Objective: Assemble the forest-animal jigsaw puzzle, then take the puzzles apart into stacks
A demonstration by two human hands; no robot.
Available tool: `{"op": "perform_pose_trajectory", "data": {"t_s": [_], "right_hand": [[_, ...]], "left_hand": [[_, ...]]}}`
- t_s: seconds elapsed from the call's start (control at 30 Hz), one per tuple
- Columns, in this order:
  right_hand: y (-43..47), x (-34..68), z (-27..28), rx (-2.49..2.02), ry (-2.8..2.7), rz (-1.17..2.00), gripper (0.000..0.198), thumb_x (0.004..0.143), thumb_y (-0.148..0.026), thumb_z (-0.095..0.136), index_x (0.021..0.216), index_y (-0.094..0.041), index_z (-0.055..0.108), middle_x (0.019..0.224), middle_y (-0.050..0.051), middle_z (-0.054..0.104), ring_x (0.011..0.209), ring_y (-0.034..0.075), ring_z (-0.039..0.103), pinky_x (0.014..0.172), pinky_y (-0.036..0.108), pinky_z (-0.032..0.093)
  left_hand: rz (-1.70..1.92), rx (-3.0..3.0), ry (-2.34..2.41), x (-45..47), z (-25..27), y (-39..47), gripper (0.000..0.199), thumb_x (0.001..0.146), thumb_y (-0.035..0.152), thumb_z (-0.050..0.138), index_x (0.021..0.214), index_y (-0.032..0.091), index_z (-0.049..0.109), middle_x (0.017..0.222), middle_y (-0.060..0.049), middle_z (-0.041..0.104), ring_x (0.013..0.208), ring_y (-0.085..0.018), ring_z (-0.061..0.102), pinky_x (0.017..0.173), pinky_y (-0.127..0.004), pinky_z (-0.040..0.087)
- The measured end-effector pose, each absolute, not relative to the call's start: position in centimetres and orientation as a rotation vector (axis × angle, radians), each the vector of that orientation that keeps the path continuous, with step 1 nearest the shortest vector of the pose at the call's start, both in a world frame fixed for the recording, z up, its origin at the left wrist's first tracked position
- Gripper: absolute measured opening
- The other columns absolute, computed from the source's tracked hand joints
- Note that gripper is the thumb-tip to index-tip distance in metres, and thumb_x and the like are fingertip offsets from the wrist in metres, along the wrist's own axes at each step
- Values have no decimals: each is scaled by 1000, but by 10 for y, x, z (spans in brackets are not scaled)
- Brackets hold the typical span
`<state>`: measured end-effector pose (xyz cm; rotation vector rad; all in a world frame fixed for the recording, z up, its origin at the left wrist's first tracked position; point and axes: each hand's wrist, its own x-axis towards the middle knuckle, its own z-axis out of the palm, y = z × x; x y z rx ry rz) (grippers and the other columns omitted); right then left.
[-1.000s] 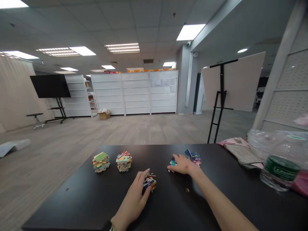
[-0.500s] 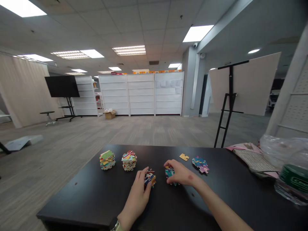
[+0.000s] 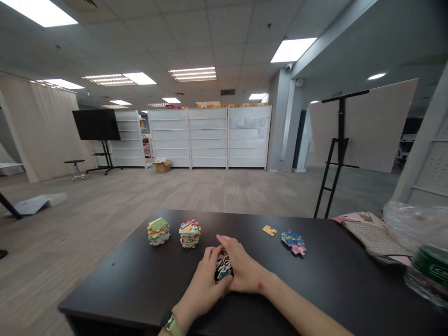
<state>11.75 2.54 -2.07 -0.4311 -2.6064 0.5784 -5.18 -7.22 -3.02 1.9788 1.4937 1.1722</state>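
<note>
Between my two hands is a bunch of jigsaw puzzle pieces (image 3: 224, 267), edges showing, partly covered by fingers. My left hand (image 3: 206, 276), with a watch at the wrist, curls around the near left side of the bunch. From the right, my right hand (image 3: 244, 267) cups the same pieces, its fingers meeting the left fingertips at the top. Farther back on the black table (image 3: 147, 284) stand two stacks of puzzle pieces, a green-topped stack (image 3: 158, 232) and a red-striped stack (image 3: 190, 234). To the right lie a single yellow piece (image 3: 269, 230) and a low blue and purple pile (image 3: 293, 242).
At the table's right edge are a patterned cloth bag (image 3: 374, 238), clear plastic wrap (image 3: 406, 224) and a green-labelled bottle (image 3: 430, 270). Beyond the table are a board on a black stand (image 3: 338, 154), white shelves (image 3: 208, 137) and a screen on a stand (image 3: 96, 125).
My right hand has moved left with its pieces and met my left hand. The two separate bunches are now together between both hands. The view has shifted slightly.
</note>
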Motion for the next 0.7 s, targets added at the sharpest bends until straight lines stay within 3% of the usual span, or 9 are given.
{"op": "perform_pose_trajectory", "data": {"t_s": [0.07,0.1,0.2,0.27,0.33,0.43,0.53,0.6,0.7], "right_hand": [[36,131,-13,-443,-2638,570,127,61,-44,82,159,-19,6,158,19,26,145,36,27,117,53,26],[44,140,-8,-506,-2650,539,122,65,-46,79,159,-20,6,159,18,27,145,34,27,117,51,26],[73,168,12,-1095,-2591,253,70,87,-38,58,152,-21,36,150,15,47,143,31,34,116,54,23],[87,182,23,-1361,-2500,133,47,90,-27,51,135,-14,58,136,21,60,141,38,35,113,65,17],[85,189,25,-1441,-2480,110,36,89,-23,51,117,-11,69,122,22,68,138,41,40,112,67,16],[44,190,10,-1371,-2567,139,32,87,-31,58,110,-14,73,123,18,69,136,36,46,116,55,25],[-27,199,-14,-1151,-2654,320,57,86,-48,62,135,-18,60,147,17,52,138,36,44,113,53,35],[-68,212,-23,-957,-2688,459,67,84,-48,66,145,-28,49,151,12,47,138,36,44,112,55,38],[-98,222,-23,-668,-2755,663,44,92,-34,58,136,-39,57,138,7,62,129,33,55,102,52,47]], "left_hand": [[1176,1960,1506,-52,-30,-71,63,86,19,60,146,23,38,136,-10,46,127,-25,49,113,-37,35],[1169,1954,1506,-52,-30,-70,62,88,18,58,146,23,38,136,-10,45,128,-24,48,113,-37,35],[1126,1954,1515,-53,-29,-69,61,89,22,58,147,23,38,137,-11,45,126,-25,50,111,-38,37],[1106,1954,1534,-54,-29,-68,60,90,24,57,146,22,39,136,-11,45,126,-26,50,110,-38,37],[1097,1961,1537,-55,-30,-68,59,91,26,56,146,22,38,136,-11,44,126,-26,50,110,-37,37],[1107,1966,1533,-55,-32,-68,58,93,28,54,148,24,36,138,-11,43,127,-25,49,110,-36,36],[1142,1957,1592,-52,-31,-71,57,93,28,52,147,24,37,136,-11,43,125,-26,50,110,-38,36],[1150,1956,1635,-49,-28,-72,53,91,26,53,144,25,42,133,-10,44,121,-25,52,108,-38,37],[1120,1995,1619,-44,-23,-75,46,88,24,56,133,25,52,128,-8,46,114,-24,55,105,-37,40]]}}
